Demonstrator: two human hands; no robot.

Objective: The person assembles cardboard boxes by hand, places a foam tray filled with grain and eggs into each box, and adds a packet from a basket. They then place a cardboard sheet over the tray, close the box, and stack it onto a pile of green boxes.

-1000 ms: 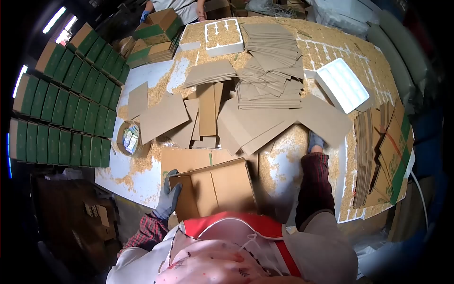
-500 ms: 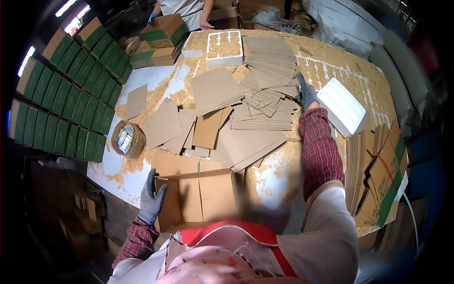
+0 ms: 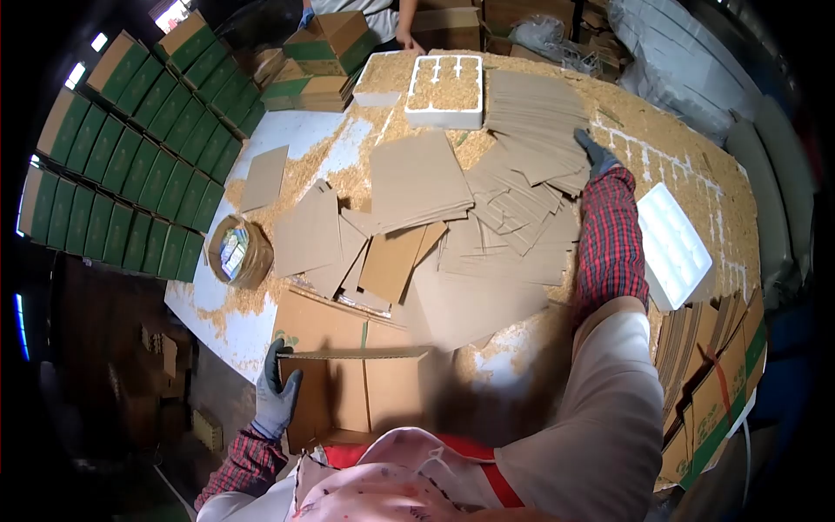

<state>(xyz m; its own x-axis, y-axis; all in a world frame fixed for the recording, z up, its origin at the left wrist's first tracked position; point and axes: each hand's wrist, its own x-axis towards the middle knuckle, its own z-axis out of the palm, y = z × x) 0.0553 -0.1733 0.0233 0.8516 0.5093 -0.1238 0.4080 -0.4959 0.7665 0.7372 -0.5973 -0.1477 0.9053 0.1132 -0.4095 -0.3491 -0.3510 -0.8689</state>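
Note:
An open brown cardboard box point(image 3: 396, 387) stands at the table's near edge, against my body. My left hand point(image 3: 277, 398), in a grey-blue glove, grips its left side wall, thumb on the inner face. My right arm reaches far forward. At its end my gloved right hand point(image 3: 598, 157) rests against the right edge of the fanned stack of cardboard sheets point(image 3: 535, 103), fingers stretched out. More loose cardboard sheets point(image 3: 417, 183) lie overlapping across the middle of the table. Whether the right fingertips hold a sheet is hard to make out.
A white foam tray point(image 3: 671, 248) and a bundle of flattened boxes point(image 3: 709, 365) lie at right. Another foam tray point(image 3: 444, 115) holds sawdust. A round container point(image 3: 252, 261) of small packets stands left. Green boxes point(image 3: 113, 183) are stacked beyond it. A co-worker point(image 3: 365, 16) stands opposite.
My right hand has moved from beside the foam tray forward to the sheet stack's edge. My left hand stays on the box. The whole view has shifted slightly.

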